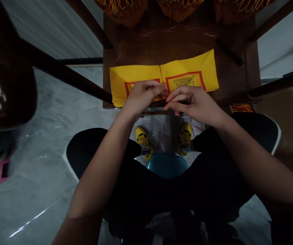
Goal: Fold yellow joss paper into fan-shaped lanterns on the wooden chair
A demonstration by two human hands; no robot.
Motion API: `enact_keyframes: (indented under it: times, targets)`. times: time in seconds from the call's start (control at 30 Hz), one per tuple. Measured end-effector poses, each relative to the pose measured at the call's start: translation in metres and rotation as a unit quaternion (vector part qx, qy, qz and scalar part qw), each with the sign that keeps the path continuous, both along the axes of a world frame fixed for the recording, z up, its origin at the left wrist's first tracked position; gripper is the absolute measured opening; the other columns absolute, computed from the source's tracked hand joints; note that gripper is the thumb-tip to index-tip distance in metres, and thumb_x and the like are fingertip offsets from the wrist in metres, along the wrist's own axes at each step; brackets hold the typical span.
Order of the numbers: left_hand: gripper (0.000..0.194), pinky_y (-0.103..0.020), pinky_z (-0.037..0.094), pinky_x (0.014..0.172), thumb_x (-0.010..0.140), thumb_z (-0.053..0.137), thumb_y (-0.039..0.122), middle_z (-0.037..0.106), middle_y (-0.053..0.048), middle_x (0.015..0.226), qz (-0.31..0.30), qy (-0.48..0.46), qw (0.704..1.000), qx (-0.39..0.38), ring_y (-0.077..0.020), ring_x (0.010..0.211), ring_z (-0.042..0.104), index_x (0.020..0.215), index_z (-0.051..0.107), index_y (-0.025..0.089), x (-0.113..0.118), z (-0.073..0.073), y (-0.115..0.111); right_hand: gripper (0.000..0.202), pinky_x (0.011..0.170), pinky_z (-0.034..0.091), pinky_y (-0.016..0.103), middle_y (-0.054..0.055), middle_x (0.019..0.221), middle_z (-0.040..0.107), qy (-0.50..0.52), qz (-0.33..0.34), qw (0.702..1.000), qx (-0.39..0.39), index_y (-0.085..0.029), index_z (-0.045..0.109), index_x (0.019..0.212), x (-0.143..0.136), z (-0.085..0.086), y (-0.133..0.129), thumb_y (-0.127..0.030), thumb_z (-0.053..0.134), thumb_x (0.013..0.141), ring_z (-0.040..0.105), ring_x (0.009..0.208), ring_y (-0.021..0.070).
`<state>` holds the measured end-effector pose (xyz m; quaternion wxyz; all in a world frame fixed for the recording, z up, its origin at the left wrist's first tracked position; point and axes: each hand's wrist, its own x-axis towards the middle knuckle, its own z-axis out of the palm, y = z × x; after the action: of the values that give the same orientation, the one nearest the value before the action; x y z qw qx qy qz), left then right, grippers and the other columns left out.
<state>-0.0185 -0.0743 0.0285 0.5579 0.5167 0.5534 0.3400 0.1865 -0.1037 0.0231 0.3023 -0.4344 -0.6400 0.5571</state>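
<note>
Yellow paper point(141, 72) with red-framed prints lies fanned out to both sides on the dark wooden seat, drawn together at its middle by a thin red tie. My left hand point(146, 93) is over the paper's front middle, its thumb and fingers pinched together near the tie. Just to its right, my right hand point(184, 100) has its fingertips pressed together at the front edge of the paper. What either hand pinches is too small to make out. The fingertips of both hands are close to each other.
Several orange and gold folded paper pieces point(126, 12) stand at the back of the wooden seat point(161, 44). A dark stick-like object point(230, 52) lies at the right. Below are yellow shoes, a blue stool point(168, 165) and red scraps; a cardboard box point(281, 126) is at right.
</note>
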Motion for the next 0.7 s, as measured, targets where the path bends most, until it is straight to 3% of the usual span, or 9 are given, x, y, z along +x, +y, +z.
enact_keyframes:
  times: [0.17,0.3,0.37,0.47,0.57,0.7]
  targets:
    - [0.008,-0.034,0.066,0.096,0.081,0.089,0.015,0.085,-0.005,0.095,-0.003,0.011,1.000,-0.007,-0.0228,0.099,0.081,0.086,0.084,0.018,-0.006,-0.005,0.003,0.027,0.069,0.061,0.036,0.006,0.096,0.087,-0.005,0.012,1.000,-0.017,-0.023,0.076,0.097,-0.005,-0.003,0.001,-0.049,0.083,0.093,0.076,0.071,0.0196]
    - [0.007,-0.035,0.067,0.096,0.082,0.087,0.012,0.084,-0.005,0.092,-0.010,-0.010,1.000,-0.013,-0.0220,0.098,0.081,0.087,0.083,0.017,-0.009,-0.005,0.003,0.024,0.072,0.061,0.036,0.003,0.084,0.084,-0.027,0.073,0.997,-0.029,-0.024,0.081,0.100,0.002,0.002,0.005,-0.047,0.082,0.094,0.078,0.073,0.0204]
    - [0.008,-0.036,0.066,0.097,0.084,0.084,0.008,0.083,-0.006,0.091,-0.014,-0.025,0.999,-0.022,-0.0217,0.098,0.082,0.086,0.082,0.016,-0.010,-0.005,0.003,0.026,0.069,0.060,0.037,0.003,0.081,0.083,-0.042,0.072,0.996,-0.023,-0.025,0.083,0.102,0.009,0.004,0.008,-0.050,0.080,0.096,0.076,0.069,0.0207]
    - [0.012,-0.037,0.066,0.099,0.085,0.082,0.003,0.082,-0.007,0.091,-0.017,-0.030,0.999,-0.026,-0.0225,0.100,0.082,0.087,0.080,0.015,-0.010,-0.007,0.004,0.027,0.069,0.058,0.039,0.003,0.075,0.078,-0.093,0.014,0.994,0.053,-0.025,0.082,0.095,0.018,0.003,0.015,-0.051,0.074,0.101,0.071,0.066,0.0217]
    - [0.013,-0.040,0.068,0.099,0.085,0.085,0.005,0.082,-0.007,0.092,-0.030,-0.022,0.999,-0.011,-0.0237,0.101,0.082,0.089,0.080,0.016,-0.010,-0.010,0.006,0.025,0.080,0.057,0.044,0.004,0.079,0.076,-0.151,-0.048,0.971,0.178,-0.026,0.079,0.089,0.019,-0.007,0.023,-0.044,0.071,0.104,0.071,0.078,0.0251]
    - [0.015,-0.040,0.069,0.100,0.083,0.090,0.010,0.083,-0.005,0.091,-0.051,-0.017,0.998,0.011,-0.0231,0.099,0.082,0.089,0.078,0.017,-0.012,-0.013,0.008,0.011,0.097,0.054,0.050,0.006,0.093,0.077,-0.183,-0.042,0.950,0.250,-0.027,0.078,0.099,0.008,-0.026,0.033,-0.037,0.074,0.100,0.069,0.098,0.0301]
